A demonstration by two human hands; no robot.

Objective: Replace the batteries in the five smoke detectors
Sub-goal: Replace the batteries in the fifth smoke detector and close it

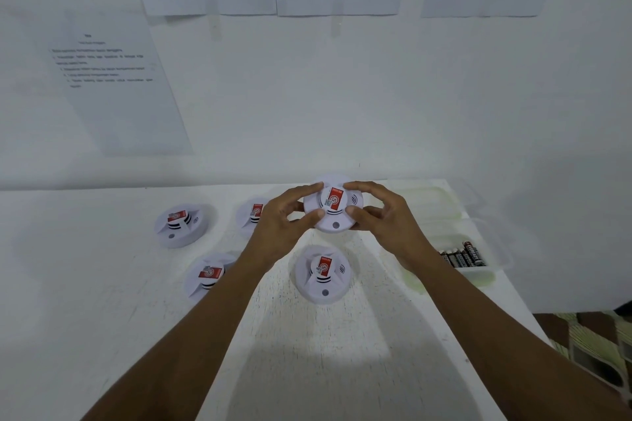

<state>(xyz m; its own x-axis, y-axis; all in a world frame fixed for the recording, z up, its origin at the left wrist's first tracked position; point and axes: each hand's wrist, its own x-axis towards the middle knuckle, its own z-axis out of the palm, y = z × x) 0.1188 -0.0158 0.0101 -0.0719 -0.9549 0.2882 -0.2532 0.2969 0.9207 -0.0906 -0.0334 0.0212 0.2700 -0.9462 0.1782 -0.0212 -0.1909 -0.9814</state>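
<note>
I hold one white smoke detector (333, 204) with a red label above the table, top side towards me. My left hand (287, 219) grips its left rim with thumb and fingers. My right hand (383, 212) grips its right rim the same way. Several other detectors lie on the white table (85, 301): one at the far left (183, 225), one partly hidden behind my left hand (251, 214), one under my left forearm (208, 275), one near the middle (323, 273). Black batteries (463, 255) lie in a clear plastic box (492, 270) at the right.
The box's clear lid (431, 202) lies behind it near the wall. Printed sheets (116, 79) hang on the white wall behind the table. The table's right edge drops off to a patterned floor (595, 342).
</note>
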